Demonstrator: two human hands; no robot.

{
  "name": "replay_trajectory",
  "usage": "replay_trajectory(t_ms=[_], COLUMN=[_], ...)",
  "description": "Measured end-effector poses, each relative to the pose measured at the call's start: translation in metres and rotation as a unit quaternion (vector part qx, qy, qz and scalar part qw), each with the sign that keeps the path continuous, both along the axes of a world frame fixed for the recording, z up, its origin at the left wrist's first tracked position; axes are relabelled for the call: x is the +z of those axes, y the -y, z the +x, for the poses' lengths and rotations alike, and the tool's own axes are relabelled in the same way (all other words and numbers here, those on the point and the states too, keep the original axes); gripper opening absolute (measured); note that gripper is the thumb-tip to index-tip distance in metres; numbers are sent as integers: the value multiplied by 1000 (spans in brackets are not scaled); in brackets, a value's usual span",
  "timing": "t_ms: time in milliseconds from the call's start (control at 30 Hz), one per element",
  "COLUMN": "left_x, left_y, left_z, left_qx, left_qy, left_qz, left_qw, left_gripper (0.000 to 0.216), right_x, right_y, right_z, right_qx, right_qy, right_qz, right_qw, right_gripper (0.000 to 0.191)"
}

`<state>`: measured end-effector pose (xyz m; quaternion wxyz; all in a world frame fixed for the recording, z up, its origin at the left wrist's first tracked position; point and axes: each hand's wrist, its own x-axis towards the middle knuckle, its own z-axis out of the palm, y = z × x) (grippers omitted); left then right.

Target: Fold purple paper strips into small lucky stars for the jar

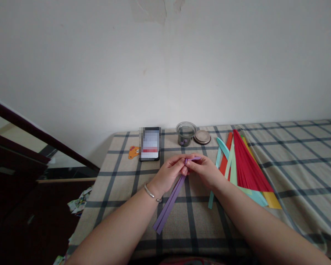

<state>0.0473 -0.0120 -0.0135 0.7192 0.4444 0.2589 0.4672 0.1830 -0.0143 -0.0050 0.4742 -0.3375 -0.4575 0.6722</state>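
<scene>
Left of the jar (185, 133), a bear sticker (133, 152) and a phone (150, 144) lie on the checked cloth (292, 165). In front of the jar, the left hand (169, 171), braceleted at the wrist, and the right hand (205, 170) meet, both pinching the folded top of a purple strip (169, 202) whose tails trail toward the person. Right of the jar sits a lid (202, 137), then a fan of coloured strips (245, 165).
</scene>
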Motion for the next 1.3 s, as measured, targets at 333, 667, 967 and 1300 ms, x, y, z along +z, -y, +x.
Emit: replay_trajectory(t_ms=[333, 667, 967, 1300], left_x=[7, 3, -2, -2], left_y=[6, 8, 5, 5], left_z=[-5, -6, -5, -4], left_qx=[132, 138, 170, 166], left_qy=[-210, -228, -243, -227], left_qz=[182, 204, 210, 197], left_qw=[951, 942, 931, 939], left_gripper=[24, 22, 18, 19], right_x=[-5, 0, -1, -5], right_y=[-3, -3, -3, -3], right_z=[3, 0, 1, 3], right_qx=[-14, -67, -91, -95], right_qy=[8, 27, 35, 18], right_qz=[13, -3, 6, -21], right_qw=[1000, 997, 995, 995], right_gripper=[23, 31, 27, 26])
